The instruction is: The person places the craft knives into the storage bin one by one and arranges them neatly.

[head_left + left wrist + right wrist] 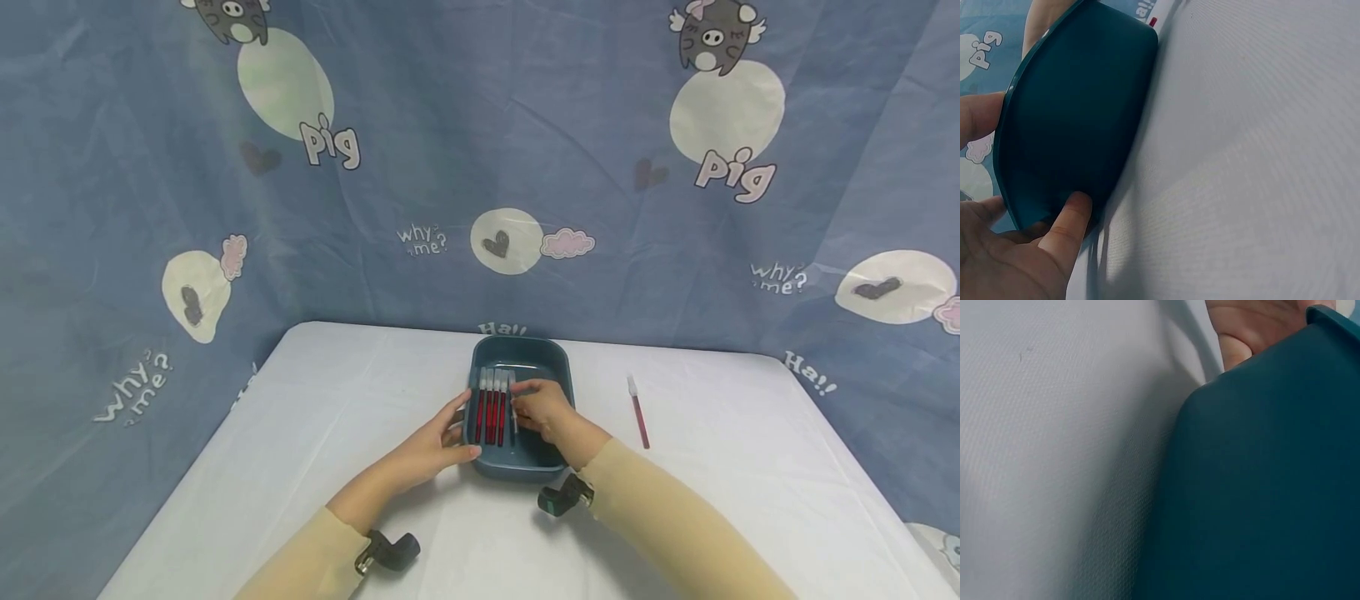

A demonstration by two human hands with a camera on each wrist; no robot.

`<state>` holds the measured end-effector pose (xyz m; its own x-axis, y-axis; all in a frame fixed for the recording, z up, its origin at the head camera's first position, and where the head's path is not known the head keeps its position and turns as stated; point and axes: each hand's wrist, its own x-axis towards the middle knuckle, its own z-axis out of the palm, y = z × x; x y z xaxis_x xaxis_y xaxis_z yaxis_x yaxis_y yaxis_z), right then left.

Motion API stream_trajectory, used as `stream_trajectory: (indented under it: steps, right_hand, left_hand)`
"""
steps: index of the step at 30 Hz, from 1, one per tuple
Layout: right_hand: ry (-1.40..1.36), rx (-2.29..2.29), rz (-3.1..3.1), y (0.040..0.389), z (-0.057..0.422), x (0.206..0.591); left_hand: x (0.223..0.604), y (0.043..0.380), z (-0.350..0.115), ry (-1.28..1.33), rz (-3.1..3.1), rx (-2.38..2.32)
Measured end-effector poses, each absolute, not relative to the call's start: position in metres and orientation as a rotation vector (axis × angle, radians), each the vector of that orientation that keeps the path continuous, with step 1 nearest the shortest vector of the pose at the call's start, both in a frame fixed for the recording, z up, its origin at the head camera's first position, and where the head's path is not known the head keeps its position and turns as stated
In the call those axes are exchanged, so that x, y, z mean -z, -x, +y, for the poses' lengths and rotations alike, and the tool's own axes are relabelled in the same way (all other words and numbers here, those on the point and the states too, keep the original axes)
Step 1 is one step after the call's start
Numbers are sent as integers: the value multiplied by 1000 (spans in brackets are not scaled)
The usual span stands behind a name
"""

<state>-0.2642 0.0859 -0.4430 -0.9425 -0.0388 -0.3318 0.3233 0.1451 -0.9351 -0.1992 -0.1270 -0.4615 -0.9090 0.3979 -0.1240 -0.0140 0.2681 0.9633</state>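
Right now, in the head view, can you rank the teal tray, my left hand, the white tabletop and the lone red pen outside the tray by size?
Largest to smallest as they look:
1. White tabletop
2. Teal tray
3. Left hand
4. Lone red pen

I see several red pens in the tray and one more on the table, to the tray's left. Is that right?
Not quite: the lone pen lies on the table, right of the tray, as the head view shows. The rest holds: several red pens are in the tray.

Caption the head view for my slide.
Left hand at the side of a teal tray, right hand inside it beside a row of red pen-like tools.
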Motion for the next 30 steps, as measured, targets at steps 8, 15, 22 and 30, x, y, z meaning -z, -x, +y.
stream_trajectory:
  steps: [8, 15, 22, 30]
  right_hand:
    - [-257, 1865, 2176, 264, 84, 446]
    - [-207, 1834, 2237, 264, 81, 447]
    - [-224, 1802, 2268, 264, 81, 447]
    - [-251, 1740, 2349, 265, 80, 445]
  left_hand:
    - [462, 199, -127, -350, 2202, -1670]
    - [463, 199, -128, -356, 2209, -1668]
    - [462, 198, -126, -358, 2203, -1667]
    - [461, 198, -126, -358, 2186, -1690]
